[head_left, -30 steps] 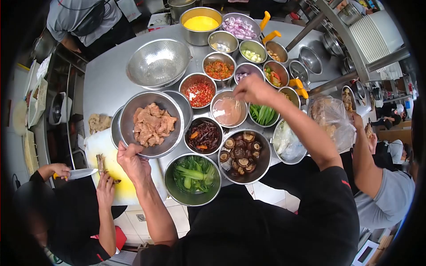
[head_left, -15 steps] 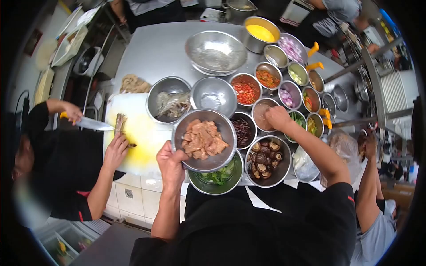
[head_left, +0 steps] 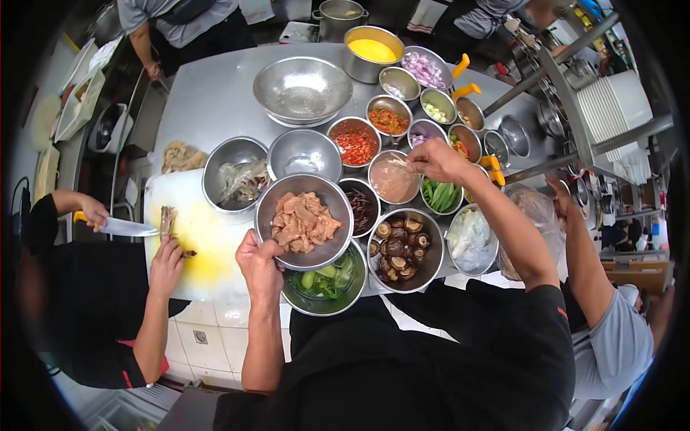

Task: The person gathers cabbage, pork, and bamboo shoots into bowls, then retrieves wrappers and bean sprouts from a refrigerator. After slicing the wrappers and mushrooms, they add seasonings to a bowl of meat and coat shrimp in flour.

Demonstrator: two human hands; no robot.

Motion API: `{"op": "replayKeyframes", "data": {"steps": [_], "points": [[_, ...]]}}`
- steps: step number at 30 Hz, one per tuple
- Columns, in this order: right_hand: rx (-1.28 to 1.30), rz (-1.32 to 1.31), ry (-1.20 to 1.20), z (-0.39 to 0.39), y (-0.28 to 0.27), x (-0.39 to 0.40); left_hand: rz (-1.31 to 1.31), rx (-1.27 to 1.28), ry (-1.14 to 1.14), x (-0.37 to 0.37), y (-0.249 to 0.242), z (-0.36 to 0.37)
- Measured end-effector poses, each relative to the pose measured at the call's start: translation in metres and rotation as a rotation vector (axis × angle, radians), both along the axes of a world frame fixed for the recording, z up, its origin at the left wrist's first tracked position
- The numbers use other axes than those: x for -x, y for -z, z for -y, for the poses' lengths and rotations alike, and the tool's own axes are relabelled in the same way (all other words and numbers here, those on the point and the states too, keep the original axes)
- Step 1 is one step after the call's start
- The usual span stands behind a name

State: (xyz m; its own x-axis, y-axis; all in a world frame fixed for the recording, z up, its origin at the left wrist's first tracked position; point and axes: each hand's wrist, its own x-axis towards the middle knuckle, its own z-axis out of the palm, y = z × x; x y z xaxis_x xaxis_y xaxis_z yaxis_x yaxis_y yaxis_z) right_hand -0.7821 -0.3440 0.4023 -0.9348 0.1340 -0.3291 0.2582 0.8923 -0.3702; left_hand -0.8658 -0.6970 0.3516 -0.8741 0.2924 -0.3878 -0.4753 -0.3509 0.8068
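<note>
My left hand (head_left: 260,267) grips the rim of a steel bowl (head_left: 343,248) holding pieces of raw meat (head_left: 303,221). Beneath that bowl's lower edge is a bowl of green vegetables (head_left: 329,281). My right hand (head_left: 440,159) is over the upper right edge of a small bowl of pinkish-brown contents (head_left: 393,179). Its fingertips are pressed together; what they hold, if anything, is too small to name. Mushrooms (head_left: 402,248) fill a bowl in front of it, and cut green pieces (head_left: 440,194) lie in another just right.
At the left, a co-worker's hands hold a knife (head_left: 129,227) and a prawn (head_left: 167,221) over a yellow-stained board (head_left: 205,251). Shrimp (head_left: 244,179), chopped red chilli (head_left: 355,147) and a colander (head_left: 302,86) stand behind. Another person's arm (head_left: 586,266) is at the right.
The camera view has shifted, so the table items appear further left. My right hand has risen from inside the pinkish-brown bowl to its upper right edge. My left hand still holds the meat bowl.
</note>
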Motion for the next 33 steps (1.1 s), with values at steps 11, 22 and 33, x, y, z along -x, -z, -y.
{"op": "replayKeyframes", "data": {"steps": [11,22,33], "points": [[0.148,-0.102,-0.197,0.078,-0.05,0.018,0.036,0.047,0.245,0.007,-0.014,-0.094],[-0.303,-0.134,0.341,-0.176,0.041,0.056,0.038,0.075,0.217,0.024,-0.021,-0.161],[-0.253,0.106,0.278,-0.211,0.108,0.062,0.037,0.116,0.218,0.038,-0.007,-0.23]]}}
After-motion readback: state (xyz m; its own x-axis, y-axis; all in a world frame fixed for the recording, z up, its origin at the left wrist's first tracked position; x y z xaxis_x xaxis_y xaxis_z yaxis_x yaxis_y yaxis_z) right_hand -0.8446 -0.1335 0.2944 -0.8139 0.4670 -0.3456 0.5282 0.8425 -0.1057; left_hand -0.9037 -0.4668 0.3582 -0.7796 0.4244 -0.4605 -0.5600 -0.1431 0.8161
